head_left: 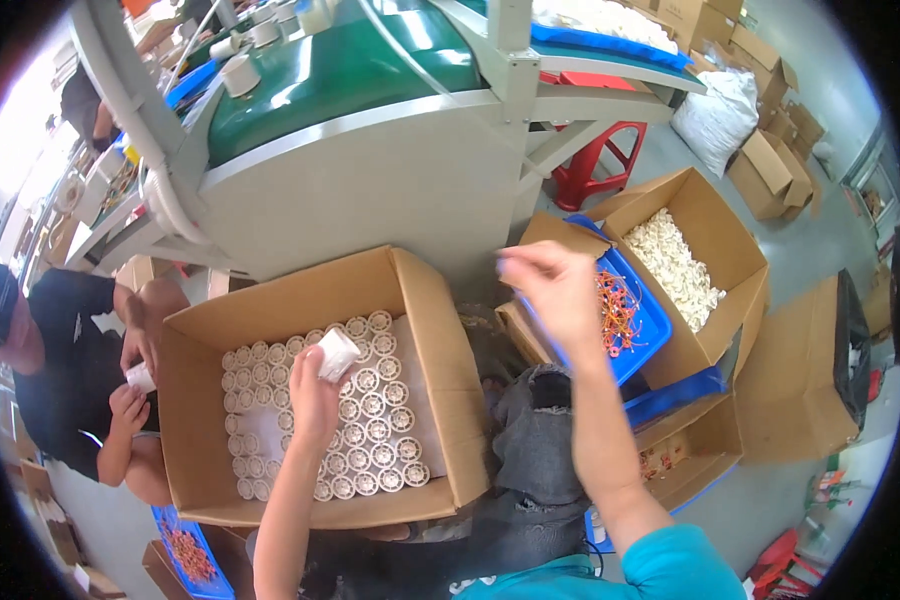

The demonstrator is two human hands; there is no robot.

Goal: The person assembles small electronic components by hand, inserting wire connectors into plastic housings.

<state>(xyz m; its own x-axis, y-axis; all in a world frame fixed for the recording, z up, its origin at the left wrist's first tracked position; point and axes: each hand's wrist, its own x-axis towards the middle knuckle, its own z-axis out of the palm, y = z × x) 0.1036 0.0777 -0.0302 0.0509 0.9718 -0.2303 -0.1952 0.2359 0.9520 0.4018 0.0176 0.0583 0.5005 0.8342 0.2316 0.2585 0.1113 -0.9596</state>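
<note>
My left hand (314,402) grips a small white plastic housing (339,352) above the large open cardboard box (440,372). Inside that box, rows of white round parts (372,405) stand on a pale sheet. My right hand (558,288) is raised to the right of the box, thumb and fingers pinched together. Whether something small sits at those fingertips is too blurred to tell. Beneath and beside this hand is a blue tray (656,318) with a heap of thin red and orange wired pieces (618,312), partly hidden by my wrist.
Beyond the tray, a cardboard box (738,262) holds many small white pieces. A green conveyor (370,75) on a grey frame stands ahead. A red stool (595,165) is behind the tray. At left, a seated co-worker (65,350) handles a white part.
</note>
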